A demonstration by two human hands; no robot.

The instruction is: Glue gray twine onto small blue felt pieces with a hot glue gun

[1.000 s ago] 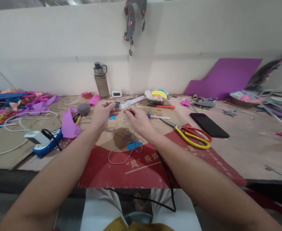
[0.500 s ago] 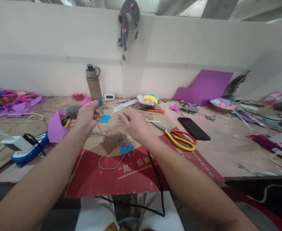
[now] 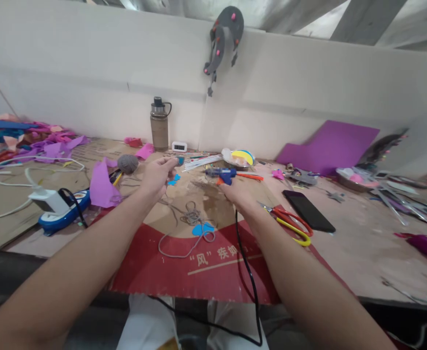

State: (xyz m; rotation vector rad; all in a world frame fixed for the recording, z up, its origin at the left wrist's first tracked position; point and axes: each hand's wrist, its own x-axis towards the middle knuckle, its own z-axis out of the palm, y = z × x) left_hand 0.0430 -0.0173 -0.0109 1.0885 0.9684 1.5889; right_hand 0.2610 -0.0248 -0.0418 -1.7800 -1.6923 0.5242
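Note:
A small blue cutout (image 3: pixel 180 161) is pinched between the fingertips of my left hand (image 3: pixel 159 176), over the cardboard. My right hand (image 3: pixel 232 191) is closed around a blue hot glue gun (image 3: pixel 225 174) with an orange trigger, its nozzle pointing left toward the cutout but apart from it. The gun's black cord (image 3: pixel 243 260) runs down over the table edge. Between my forearms lies a loose tangle of grey yarn (image 3: pixel 191 215), partly over blue cutouts (image 3: pixel 203 228). More blue pieces (image 3: pixel 174 180) sit just right of my left hand. A grey yarn ball (image 3: pixel 128 164) rests left of it.
Scissors (image 3: pixel 293 226) and a black phone (image 3: pixel 308 210) lie right of my right forearm. A bottle (image 3: pixel 159 129) and a small clock (image 3: pixel 179 146) stand by the wall. At left are a blue power strip (image 3: pixel 67 214) and purple scraps (image 3: pixel 104 184). Red-printed cardboard (image 3: pixel 199 279) covers the front.
My right hand, blurred and with no glue gun visible before, now shows the gun in its grip. The view has swung a little left. My left hand still pinches the blue cutout.

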